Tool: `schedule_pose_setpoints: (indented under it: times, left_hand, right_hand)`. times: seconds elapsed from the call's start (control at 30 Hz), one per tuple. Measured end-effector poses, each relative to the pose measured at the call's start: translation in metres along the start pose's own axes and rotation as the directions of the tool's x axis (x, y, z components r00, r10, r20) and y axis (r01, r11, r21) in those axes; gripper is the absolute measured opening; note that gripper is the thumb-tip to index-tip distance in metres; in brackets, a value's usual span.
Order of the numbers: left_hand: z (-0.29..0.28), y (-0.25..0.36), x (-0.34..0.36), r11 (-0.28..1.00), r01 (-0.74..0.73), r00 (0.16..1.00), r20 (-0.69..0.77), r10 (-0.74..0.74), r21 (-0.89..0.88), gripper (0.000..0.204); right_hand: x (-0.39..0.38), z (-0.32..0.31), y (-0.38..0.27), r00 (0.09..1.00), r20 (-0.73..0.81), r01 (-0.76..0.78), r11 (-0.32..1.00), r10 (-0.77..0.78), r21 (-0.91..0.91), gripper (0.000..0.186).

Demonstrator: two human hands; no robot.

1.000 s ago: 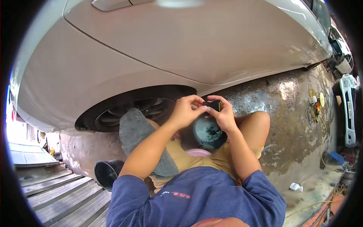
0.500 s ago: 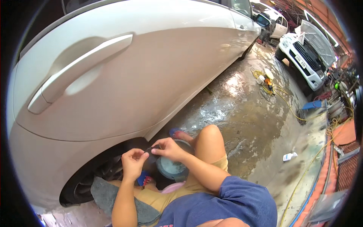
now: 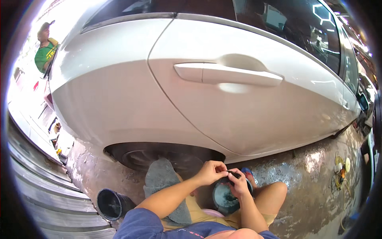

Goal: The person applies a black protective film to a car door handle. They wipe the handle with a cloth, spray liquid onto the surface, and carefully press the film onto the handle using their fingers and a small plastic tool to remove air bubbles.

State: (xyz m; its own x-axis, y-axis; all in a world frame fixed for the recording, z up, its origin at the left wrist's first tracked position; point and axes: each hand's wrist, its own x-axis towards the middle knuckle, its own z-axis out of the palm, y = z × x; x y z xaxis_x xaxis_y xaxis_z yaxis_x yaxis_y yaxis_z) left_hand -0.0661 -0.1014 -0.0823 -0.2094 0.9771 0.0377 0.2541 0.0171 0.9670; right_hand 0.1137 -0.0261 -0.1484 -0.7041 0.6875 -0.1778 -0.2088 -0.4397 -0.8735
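My left hand (image 3: 212, 173) and my right hand (image 3: 239, 185) meet with fingertips pinched together. Between them is a small dark piece (image 3: 234, 174), too small to name. Below the hands stands a bucket (image 3: 225, 202) of bluish, cloudy water. A grey towel (image 3: 161, 179) is draped over my left leg, away from both hands. Just beyond it sits the car's rear wheel (image 3: 139, 158), partly hidden by the towel. The white car (image 3: 238, 107) fills the view ahead, its door handle (image 3: 234, 75) above my hands.
To the left, a dark bucket (image 3: 113, 204) stands beside corrugated metal sheeting (image 3: 43, 199). A person in a green shirt (image 3: 45, 55) is behind the car at far left. Wet concrete floor (image 3: 306, 187) stretches right, with a yellow hose (image 3: 337, 181) coiled on it.
My view has swung left, bringing the car's rear, the dark bucket and the other person into sight. Both hands stay together at the dark piece.
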Motion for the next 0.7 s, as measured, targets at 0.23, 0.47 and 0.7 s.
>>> schedule_pose_setpoints:
  times: [0.23,0.47,0.7]
  left_hand:
    - [-0.003,-0.001,0.008,0.985,-0.151,0.986,-0.063,0.157,0.088,0.014]
    - [-0.011,0.032,-0.004,0.946,-0.210,0.964,-0.215,0.158,-0.246,0.007]
    - [-0.038,0.051,-0.012,0.970,-0.213,0.965,-0.180,0.189,-0.121,0.011]
  right_hand:
    - [0.018,0.009,-0.014,0.970,-0.145,0.160,0.964,-0.193,-0.211,0.010]
    - [0.014,0.053,-0.113,0.950,0.168,0.299,0.605,-0.265,-0.738,0.008]
    - [0.019,0.060,-0.111,0.947,0.219,0.303,0.425,-0.234,-0.853,0.009]
